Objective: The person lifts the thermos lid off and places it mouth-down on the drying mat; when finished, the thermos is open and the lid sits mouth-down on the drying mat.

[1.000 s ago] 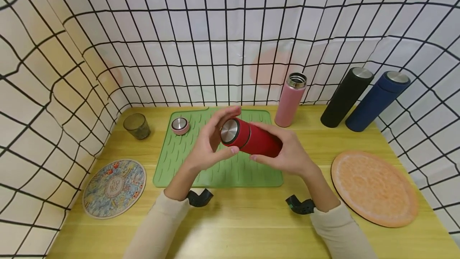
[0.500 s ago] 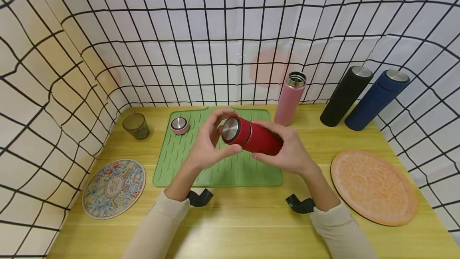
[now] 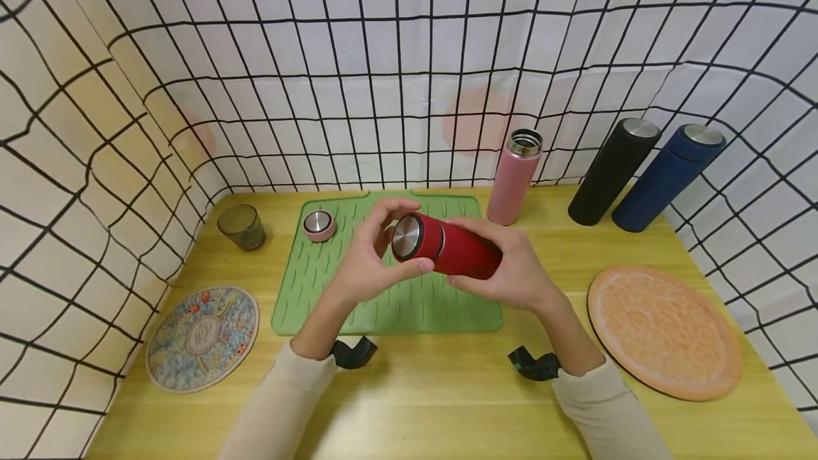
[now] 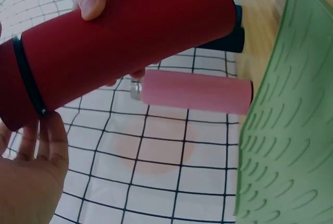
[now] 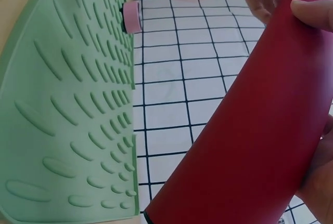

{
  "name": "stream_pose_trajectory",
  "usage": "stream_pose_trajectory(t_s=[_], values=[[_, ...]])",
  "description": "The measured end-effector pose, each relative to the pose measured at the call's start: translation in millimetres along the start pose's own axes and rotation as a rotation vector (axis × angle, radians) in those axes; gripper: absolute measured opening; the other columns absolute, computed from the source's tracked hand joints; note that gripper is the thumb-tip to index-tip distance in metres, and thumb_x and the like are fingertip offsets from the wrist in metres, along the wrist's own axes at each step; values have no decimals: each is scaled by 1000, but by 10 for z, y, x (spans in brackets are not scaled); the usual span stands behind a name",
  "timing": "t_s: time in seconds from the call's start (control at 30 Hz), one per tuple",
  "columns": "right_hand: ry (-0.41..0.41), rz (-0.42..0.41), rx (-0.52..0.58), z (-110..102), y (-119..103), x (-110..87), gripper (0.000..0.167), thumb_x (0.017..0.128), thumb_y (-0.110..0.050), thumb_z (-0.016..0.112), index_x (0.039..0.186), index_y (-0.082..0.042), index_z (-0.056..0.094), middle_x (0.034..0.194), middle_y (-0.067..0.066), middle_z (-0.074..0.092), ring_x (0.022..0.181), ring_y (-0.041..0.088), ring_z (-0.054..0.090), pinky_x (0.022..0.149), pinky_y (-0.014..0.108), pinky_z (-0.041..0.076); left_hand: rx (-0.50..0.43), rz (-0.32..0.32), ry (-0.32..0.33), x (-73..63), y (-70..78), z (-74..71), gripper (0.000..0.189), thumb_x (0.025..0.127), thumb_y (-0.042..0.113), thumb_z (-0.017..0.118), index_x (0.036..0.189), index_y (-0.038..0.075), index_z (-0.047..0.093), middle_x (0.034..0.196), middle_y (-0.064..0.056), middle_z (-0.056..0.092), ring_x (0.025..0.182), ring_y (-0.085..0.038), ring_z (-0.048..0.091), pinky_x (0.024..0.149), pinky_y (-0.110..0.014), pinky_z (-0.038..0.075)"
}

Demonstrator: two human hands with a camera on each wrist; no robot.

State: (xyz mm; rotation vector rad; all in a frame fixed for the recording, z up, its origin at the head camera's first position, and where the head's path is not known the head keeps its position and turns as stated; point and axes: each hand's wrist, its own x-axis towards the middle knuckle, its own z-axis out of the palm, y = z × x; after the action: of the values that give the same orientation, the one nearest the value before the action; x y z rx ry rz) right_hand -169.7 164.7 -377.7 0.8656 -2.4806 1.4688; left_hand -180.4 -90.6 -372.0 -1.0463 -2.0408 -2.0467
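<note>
Over the green mat a red thermos flask is held up, tilted, its steel-topped lid pointing left and towards the head camera. My right hand grips the body near its base, thumb below and fingers over the top. Around the lid curl the fingers and thumb of my left hand. In the left wrist view a dark ring marks the seam between lid and body. The left fingertips sit right at that seam. A small pink lid lies at the mat's back left.
A lidless pink flask stands behind the mat's right corner. Farther right are a black flask and a blue flask. A brown glass, a patterned round mat and an orange round mat lie at the sides.
The left fingers, straighter a second ago beyond the lid, have drawn in and curled around it. Flask and right hand stay nearly in place.
</note>
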Motion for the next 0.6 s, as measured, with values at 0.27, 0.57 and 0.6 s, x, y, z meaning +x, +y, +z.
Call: stream_pose_trajectory(t_s=[0.27, 0.57, 0.6], values=[[-13, 26, 35, -18, -4, -6, 72, 77, -16, 89, 141, -29, 61, 127, -3, 69, 113, 20, 62, 85, 36, 61, -144, 173, -171, 25, 13, -22, 77, 87, -2, 68, 156, -5, 32, 163, -20, 34, 149, -39, 35, 117, -42, 44], [5, 50, 12, 1, -10, -11, 72, 78, -18, 90, 142, -31, 60, 129, -3, 68, 114, 20, 61, 84, 35, 62, -90, 17, 37, 13, -9, 4, 74, 82, 27, 89, 142, 4, 54, 140, -10, 58, 128, -28, 56, 105, -37, 54], [6, 48, 8, 5, -8, -10, 72, 78, -18, 90, 142, -30, 60, 129, -3, 68, 114, 20, 61, 84, 35, 62, -74, 10, 49, 11, -12, 9, 77, 81, 32, 90, 142, 4, 53, 138, -11, 57, 127, -27, 56, 105, -37, 54]])
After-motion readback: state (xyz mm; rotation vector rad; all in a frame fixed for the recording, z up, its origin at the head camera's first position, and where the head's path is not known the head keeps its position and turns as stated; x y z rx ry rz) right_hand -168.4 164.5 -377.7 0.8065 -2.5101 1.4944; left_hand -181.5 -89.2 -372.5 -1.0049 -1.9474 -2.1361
